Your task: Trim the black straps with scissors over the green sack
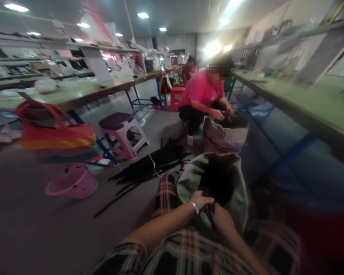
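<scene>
Between my knees stands a pale green sack [242, 191] with its mouth open and its rim folded outward. A black mass [219, 177] fills the sack's opening; its pieces are too dark to tell apart. My left hand [201, 199], with a bracelet at the wrist, is closed at the sack's near rim, thumb pointing right. Right beside it, my right hand [220, 215] is also closed, its fingers mostly hidden and blurred. Something dark shows between the two hands, but I cannot make out what it is.
A bundle of long black strips [149, 166], tied with a light cord, lies on the floor. Nearby are a pink basket [74, 187], a stool [123, 131] and a striped bag [60, 141]. A person in pink [200, 93] crouches at another sack [225, 137]. Long tables flank both sides.
</scene>
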`<state>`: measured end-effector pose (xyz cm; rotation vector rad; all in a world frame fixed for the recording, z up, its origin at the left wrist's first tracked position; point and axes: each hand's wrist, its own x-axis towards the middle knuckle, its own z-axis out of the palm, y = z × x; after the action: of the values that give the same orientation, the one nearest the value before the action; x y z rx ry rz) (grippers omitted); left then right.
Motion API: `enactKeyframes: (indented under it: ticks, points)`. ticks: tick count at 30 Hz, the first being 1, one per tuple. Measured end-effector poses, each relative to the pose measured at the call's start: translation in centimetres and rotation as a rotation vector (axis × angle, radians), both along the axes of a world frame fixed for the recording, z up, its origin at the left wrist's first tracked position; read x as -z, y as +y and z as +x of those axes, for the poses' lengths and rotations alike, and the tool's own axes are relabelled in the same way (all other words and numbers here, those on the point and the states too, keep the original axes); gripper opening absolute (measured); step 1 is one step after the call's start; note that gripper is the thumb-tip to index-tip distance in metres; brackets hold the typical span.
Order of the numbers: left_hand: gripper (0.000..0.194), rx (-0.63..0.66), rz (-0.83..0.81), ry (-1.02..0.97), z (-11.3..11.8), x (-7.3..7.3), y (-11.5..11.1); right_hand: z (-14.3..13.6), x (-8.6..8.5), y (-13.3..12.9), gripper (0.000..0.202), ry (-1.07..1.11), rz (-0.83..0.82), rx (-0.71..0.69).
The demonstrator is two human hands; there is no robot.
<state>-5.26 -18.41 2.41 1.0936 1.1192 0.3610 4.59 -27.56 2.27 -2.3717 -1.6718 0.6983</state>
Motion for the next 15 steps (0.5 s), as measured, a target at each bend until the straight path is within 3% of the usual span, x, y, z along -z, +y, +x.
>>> enactKeyframes:
  ticks: [4,10,15]
  points:
    - [0.026,-0.046,-0.074,0.002,-0.4,-0.1,0.0,-0.2,-1.3,-0.1,0.047,0.026,0.0,-0.084]
    - [0.026,-0.114,-0.109,-0.196,-0.6,0.8,-0.1,-0.2,-3.2,-0.2,0.023,0.018,0.079,-0.108]
    - [0.035,-0.182,-0.119,-0.22,-0.1,0.8,1.9,4.6,-7.8,-0.1,0.031,-0.03,0.211,-0.005]
